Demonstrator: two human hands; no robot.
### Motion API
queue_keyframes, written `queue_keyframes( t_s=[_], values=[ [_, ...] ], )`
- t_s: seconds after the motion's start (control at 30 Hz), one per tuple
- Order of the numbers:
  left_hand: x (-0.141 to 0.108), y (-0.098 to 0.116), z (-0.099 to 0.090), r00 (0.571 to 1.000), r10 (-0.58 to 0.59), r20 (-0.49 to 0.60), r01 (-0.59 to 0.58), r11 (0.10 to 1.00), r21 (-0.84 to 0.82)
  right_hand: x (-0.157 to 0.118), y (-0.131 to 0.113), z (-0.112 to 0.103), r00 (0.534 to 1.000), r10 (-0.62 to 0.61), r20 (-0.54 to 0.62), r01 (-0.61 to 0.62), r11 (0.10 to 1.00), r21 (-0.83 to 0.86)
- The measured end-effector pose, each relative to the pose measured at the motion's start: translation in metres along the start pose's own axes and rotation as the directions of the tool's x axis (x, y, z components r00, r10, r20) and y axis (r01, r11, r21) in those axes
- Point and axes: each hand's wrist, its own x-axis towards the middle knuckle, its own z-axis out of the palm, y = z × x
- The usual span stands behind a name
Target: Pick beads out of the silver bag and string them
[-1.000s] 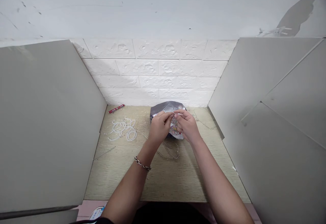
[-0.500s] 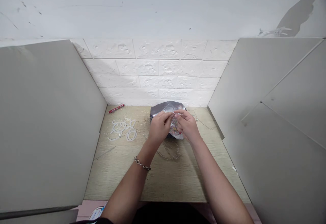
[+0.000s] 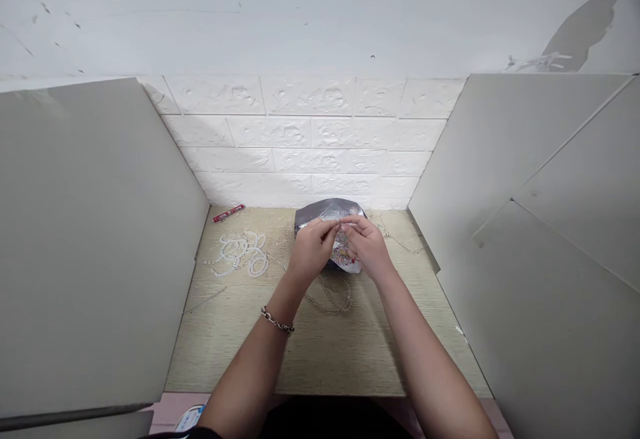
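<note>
right, both your hands are up over the silver bag (image 3: 320,211), fingertips pinched and meeting. left hand (image 3: 313,246) and right hand (image 3: 367,242) are closed on something tiny; too small to tell what. bag sits open on the table (image 3: 340,359) near the brick wall, small colourful bits inside. beaded strand (image 3: 330,302) lies on your side of the bag. white bead loops (image 3: 243,252) are to the left, red strip (image 3: 229,213) behind them.

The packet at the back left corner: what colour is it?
Red, seen best in the head view.
</note>
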Motion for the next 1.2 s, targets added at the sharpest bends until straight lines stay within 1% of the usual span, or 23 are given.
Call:
queue_keyframes(
  t_s=[0.17, 0.53, 1.03, 1.2],
  values=[
    [0.0017, -0.0029, -0.0017, 0.999, 0.012, 0.042, -0.011, 1.000, -0.021, 0.0000, -0.0002, -0.0009, 1.000, -0.015, 0.000, 0.015, 0.999, -0.045],
    [0.0017, -0.0049, -0.0026, 0.997, 0.028, 0.065, -0.026, 0.999, -0.021, 0.0018, 0.0022, -0.0012, 1.000, -0.005, -0.014, 0.005, 1.000, 0.001],
    [0.0017, -0.0029, -0.0027, 0.998, -0.005, 0.065, 0.007, 0.999, -0.031, 0.0020, 0.0036, -0.0006, 1.000, -0.027, -0.010, 0.027, 0.999, -0.035],
    [0.0022, -0.0026, -0.0041, 0.998, -0.023, 0.061, 0.027, 0.997, -0.077, 0.0007, 0.0021, 0.0000, 1.000, -0.026, -0.007, 0.026, 0.998, -0.060]
  ],
)
